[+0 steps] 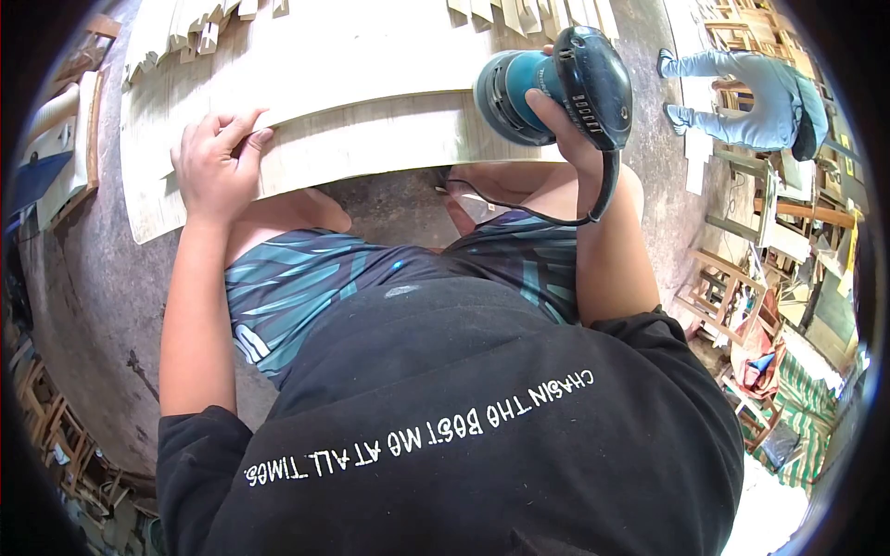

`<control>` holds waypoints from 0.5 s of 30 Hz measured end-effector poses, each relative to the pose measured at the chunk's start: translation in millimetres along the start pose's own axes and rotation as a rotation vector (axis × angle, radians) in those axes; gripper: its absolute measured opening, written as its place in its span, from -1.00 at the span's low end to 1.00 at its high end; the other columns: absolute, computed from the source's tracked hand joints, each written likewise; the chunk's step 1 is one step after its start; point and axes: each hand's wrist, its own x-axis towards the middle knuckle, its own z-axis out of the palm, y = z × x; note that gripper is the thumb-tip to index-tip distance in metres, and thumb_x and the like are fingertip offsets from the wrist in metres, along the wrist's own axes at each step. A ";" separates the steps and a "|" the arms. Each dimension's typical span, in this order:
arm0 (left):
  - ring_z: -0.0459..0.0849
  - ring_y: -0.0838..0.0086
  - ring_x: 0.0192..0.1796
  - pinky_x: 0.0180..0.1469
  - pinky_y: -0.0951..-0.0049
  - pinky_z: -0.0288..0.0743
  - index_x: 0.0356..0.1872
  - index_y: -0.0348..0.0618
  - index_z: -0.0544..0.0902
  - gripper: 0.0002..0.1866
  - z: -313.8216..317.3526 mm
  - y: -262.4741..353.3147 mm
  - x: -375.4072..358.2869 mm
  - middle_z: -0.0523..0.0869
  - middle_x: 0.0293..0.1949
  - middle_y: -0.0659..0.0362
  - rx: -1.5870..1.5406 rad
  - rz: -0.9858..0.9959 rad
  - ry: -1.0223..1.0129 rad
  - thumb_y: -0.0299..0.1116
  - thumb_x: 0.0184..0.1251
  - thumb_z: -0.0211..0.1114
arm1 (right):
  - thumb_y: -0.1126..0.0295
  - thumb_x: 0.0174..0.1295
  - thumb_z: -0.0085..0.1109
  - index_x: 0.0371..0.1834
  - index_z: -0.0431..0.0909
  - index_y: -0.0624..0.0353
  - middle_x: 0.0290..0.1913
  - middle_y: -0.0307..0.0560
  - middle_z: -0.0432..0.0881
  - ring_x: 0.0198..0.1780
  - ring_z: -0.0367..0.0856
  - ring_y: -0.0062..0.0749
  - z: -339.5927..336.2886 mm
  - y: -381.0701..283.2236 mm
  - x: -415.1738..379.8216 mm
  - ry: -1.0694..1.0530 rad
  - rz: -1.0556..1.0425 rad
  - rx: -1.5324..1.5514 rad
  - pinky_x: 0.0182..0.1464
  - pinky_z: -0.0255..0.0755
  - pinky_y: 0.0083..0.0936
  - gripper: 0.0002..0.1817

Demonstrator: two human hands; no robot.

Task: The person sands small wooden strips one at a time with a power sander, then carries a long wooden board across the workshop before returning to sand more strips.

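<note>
My right hand (579, 139) is wrapped round a teal and black orbital sander (593, 88). The sander is tipped on its side, its round pad facing left, by the right end of a long pale wooden strip (389, 130). From its rear a black cord curves down over my lap. At the strip's left end my left hand (218, 167) is closed, with thumb and forefinger pinching the strip's edge. Beneath the strip lies a wide pale wooden board (324, 56), which reaches up to my knees.
Several cut wood pieces (204, 28) lie along the board's far left, and more wood pieces (528, 14) at its far right. A person (751, 97) bends over at the upper right. Wooden frames (728, 292) and a striped green cloth (807, 417) are on the right.
</note>
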 end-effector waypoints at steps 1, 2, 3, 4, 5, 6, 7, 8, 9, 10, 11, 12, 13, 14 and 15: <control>0.62 0.31 -0.10 0.03 0.23 0.40 0.01 0.30 0.88 -0.71 0.5 -0.6 0.0 0.70 -0.24 0.34 -0.002 -0.001 0.000 -0.07 0.28 0.52 | 0.04 0.05 0.67 0.20 0.69 0.10 0.01 -0.02 0.81 0.06 0.78 -0.19 -0.3 -0.6 0.8 -0.015 0.000 -0.047 0.19 0.62 -0.25 -0.33; 0.62 0.31 -0.10 0.03 0.23 0.40 0.01 0.30 0.88 -0.71 0.3 -1.3 -0.3 0.70 -0.25 0.34 -0.002 -0.003 -0.001 -0.07 0.28 0.52 | 0.03 0.05 0.66 0.21 0.69 0.09 0.02 -0.02 0.81 0.07 0.79 -0.18 -0.5 -1.3 1.6 -0.031 0.000 -0.093 0.20 0.62 -0.24 -0.33; 0.62 0.31 -0.10 0.03 0.23 0.40 0.01 0.29 0.88 -0.71 -0.2 -1.4 -0.4 0.70 -0.25 0.34 -0.003 -0.004 -0.002 -0.07 0.28 0.52 | 0.02 0.06 0.65 0.21 0.69 0.09 0.02 -0.02 0.81 0.07 0.79 -0.17 0.4 -1.6 2.3 -0.047 0.000 -0.137 0.20 0.62 -0.24 -0.33; 0.62 0.31 -0.10 0.03 0.23 0.40 0.01 0.29 0.88 -0.71 -0.5 -0.8 -0.2 0.69 -0.25 0.34 -0.003 -0.005 -0.003 -0.08 0.28 0.52 | 0.01 0.06 0.65 0.20 0.70 0.09 0.03 -0.01 0.81 0.08 0.79 -0.16 1.5 -1.0 3.0 -0.048 -0.014 -0.143 0.20 0.62 -0.24 -0.33; 0.62 0.31 -0.10 0.03 0.23 0.40 0.01 0.28 0.88 -0.71 -1.0 -0.3 0.1 0.69 -0.25 0.34 -0.005 -0.005 -0.004 -0.08 0.28 0.52 | 0.00 0.07 0.64 0.20 0.70 0.09 0.04 -0.01 0.81 0.09 0.79 -0.16 1.9 0.1 3.9 -0.050 -0.026 -0.149 0.21 0.62 -0.24 -0.34; 0.62 0.31 -0.10 0.03 0.23 0.40 0.01 0.28 0.88 -0.71 -1.3 -0.4 -0.1 0.69 -0.25 0.34 -0.008 -0.009 -0.006 -0.08 0.28 0.52 | -0.01 0.07 0.64 0.19 0.70 0.08 0.04 -0.01 0.81 0.10 0.79 -0.16 2.5 0.9 4.5 -0.051 -0.039 -0.158 0.21 0.62 -0.24 -0.34; 0.62 0.31 -0.10 0.03 0.23 0.40 0.01 0.28 0.88 -0.72 -1.4 -0.3 0.0 0.69 -0.26 0.34 -0.013 -0.013 -0.009 -0.08 0.28 0.52 | 0.00 0.07 0.64 0.19 0.71 0.08 0.04 -0.01 0.81 0.09 0.79 -0.16 3.3 1.6 5.0 -0.047 -0.053 -0.164 0.21 0.62 -0.25 -0.35; 0.62 0.31 -0.10 0.04 0.23 0.40 0.01 0.27 0.88 -0.72 -1.4 -0.1 0.0 0.69 -0.26 0.34 -0.018 -0.016 -0.011 -0.08 0.29 0.52 | 0.00 0.07 0.64 0.18 0.71 0.08 0.03 -0.01 0.81 0.09 0.79 -0.16 3.9 2.5 5.2 -0.042 -0.067 -0.171 0.20 0.62 -0.25 -0.35; 0.62 0.31 -0.09 0.04 0.23 0.40 0.01 0.27 0.88 -0.72 -1.6 0.3 0.2 0.69 -0.26 0.34 -0.017 -0.014 -0.010 -0.08 0.29 0.52 | 0.00 0.07 0.64 0.17 0.71 0.08 0.03 -0.01 0.82 0.08 0.80 -0.17 3.9 2.7 5.4 -0.037 -0.081 -0.178 0.20 0.62 -0.25 -0.36; 0.62 0.31 -0.09 0.04 0.23 0.40 0.01 0.27 0.88 -0.72 -1.7 0.4 0.4 0.69 -0.26 0.34 -0.017 -0.013 -0.009 -0.08 0.29 0.51 | 0.00 0.07 0.64 0.17 0.72 0.08 0.02 -0.02 0.82 0.07 0.80 -0.17 4.0 2.7 5.5 -0.038 -0.077 -0.177 0.19 0.63 -0.26 -0.36; 0.62 0.31 -0.09 0.04 0.23 0.39 0.01 0.27 0.88 -0.72 -2.0 0.6 0.4 0.69 -0.26 0.34 -0.016 -0.012 -0.009 -0.08 0.30 0.51 | 0.00 0.07 0.64 0.16 0.72 0.08 0.01 -0.02 0.82 0.07 0.80 -0.18 4.2 2.7 5.5 -0.041 -0.073 -0.176 0.18 0.63 -0.26 -0.37; 0.63 0.28 -0.10 0.02 0.22 0.43 0.00 0.21 0.88 -0.73 -3.9 2.6 1.4 0.71 -0.26 0.30 -0.012 -0.006 -0.010 -0.11 0.30 0.51 | 0.00 0.07 0.64 0.15 0.73 0.08 0.01 -0.02 0.82 0.06 0.80 -0.18 4.4 2.6 5.6 -0.042 -0.069 -0.175 0.17 0.64 -0.27 -0.37; 0.65 0.26 -0.10 0.01 0.21 0.46 -0.01 0.16 0.87 -0.74 -6.7 6.1 2.8 0.72 -0.25 0.25 -0.008 -0.001 -0.010 -0.15 0.30 0.52 | 0.00 0.06 0.65 0.15 0.73 0.08 0.00 -0.02 0.82 0.05 0.81 -0.19 4.8 2.3 6.1 -0.042 -0.075 -0.170 0.16 0.64 -0.27 -0.37; 0.67 0.23 -0.11 -0.01 0.20 0.50 -0.02 0.10 0.87 -0.75 -8.2 8.0 3.4 0.74 -0.24 0.21 -0.005 0.004 -0.011 -0.18 0.30 0.52 | 0.00 0.06 0.65 0.15 0.73 0.08 -0.01 -0.02 0.83 0.05 0.81 -0.19 5.7 1.9 7.2 -0.042 -0.082 -0.166 0.16 0.64 -0.28 -0.37; 0.67 0.22 -0.11 -0.01 0.20 0.50 -0.02 0.10 0.87 -0.74 -8.0 8.1 3.3 0.74 -0.24 0.21 0.000 0.001 -0.013 -0.18 0.30 0.52 | 0.00 0.06 0.65 0.14 0.73 0.08 -0.01 -0.03 0.83 0.04 0.81 -0.20 6.4 1.4 7.7 -0.042 -0.088 -0.161 0.15 0.65 -0.28 -0.37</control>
